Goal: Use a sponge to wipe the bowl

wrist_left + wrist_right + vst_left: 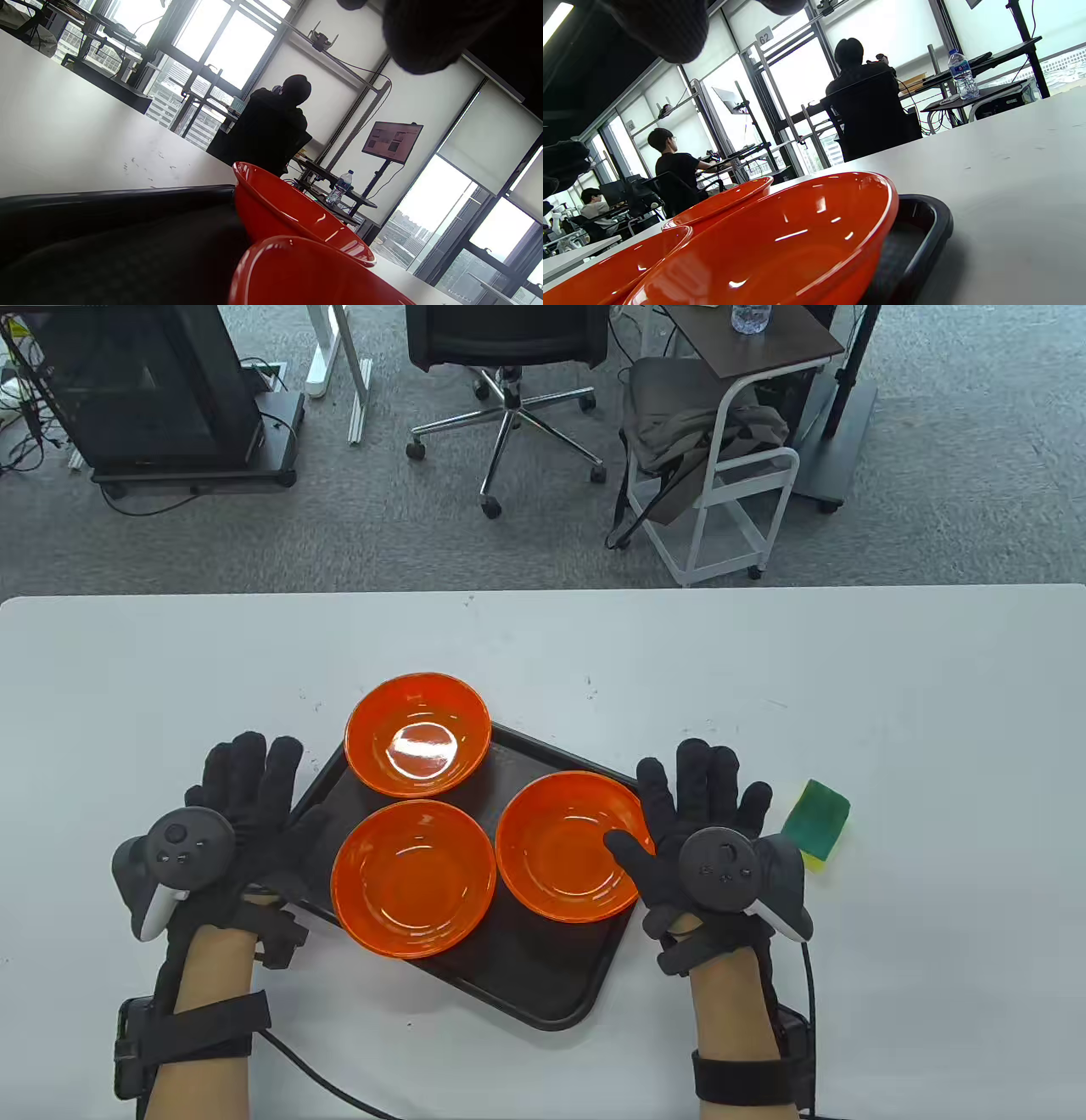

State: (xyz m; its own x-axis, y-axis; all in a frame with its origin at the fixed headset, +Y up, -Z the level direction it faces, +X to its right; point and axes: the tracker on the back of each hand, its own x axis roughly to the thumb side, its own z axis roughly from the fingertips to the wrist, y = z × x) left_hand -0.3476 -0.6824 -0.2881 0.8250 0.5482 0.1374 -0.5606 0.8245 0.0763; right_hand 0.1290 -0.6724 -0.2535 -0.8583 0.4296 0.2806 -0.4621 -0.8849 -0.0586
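Both hands are lying flat, fingers spread, holding nothing: left hand (233,823) at the tray's (543,984) left edge, right hand (704,831) overlapping the right bowl's (564,848) rim. Sponge (816,823) is sitting on the table (933,712) just right.

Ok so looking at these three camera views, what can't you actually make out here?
- Sponge: seen only in the table view; both wrist views miss it.
- Tray: its left edge lies under the left hand in the table view.
- Right bowl: the right hand covers its right rim; contact is unclear.
- Nearest bowl: cut off by the left wrist view's bottom edge.
- Dirt in the bowls: glare hides it.
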